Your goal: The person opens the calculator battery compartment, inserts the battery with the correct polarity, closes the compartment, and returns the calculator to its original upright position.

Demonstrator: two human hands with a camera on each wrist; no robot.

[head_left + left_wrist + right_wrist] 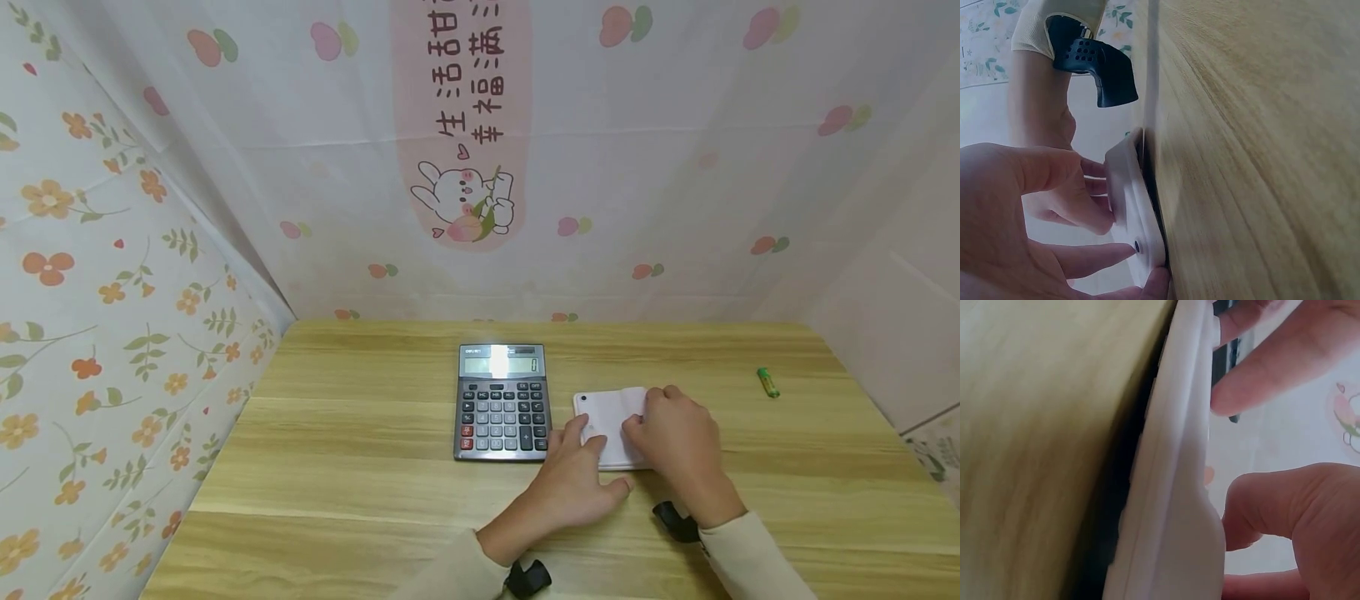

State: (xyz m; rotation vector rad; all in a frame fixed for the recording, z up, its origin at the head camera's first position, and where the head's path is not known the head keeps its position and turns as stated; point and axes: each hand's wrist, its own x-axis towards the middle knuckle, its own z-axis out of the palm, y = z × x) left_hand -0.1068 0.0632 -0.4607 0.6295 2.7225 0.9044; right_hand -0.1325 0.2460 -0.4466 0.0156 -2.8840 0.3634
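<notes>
A flat white device (611,408), seemingly a calculator lying face down, has key-like bumps (1141,434) along its underside. A small dark round spot marks one corner of its back. My left hand (577,487) touches its left side with fingertips, one by the dark spot (1137,246); the left thumb stays off it. My right hand (684,433) grips the thicker right end (1188,550), with a bent thumb on the back and fingers towards the far edge. What lies under the right palm is hidden.
A dark grey desk calculator (501,404) showing 0 lies just left of the white device. A green battery (768,382) lies at the far right of the wooden table (337,475). Patterned cloth (315,167) hangs behind and on the left.
</notes>
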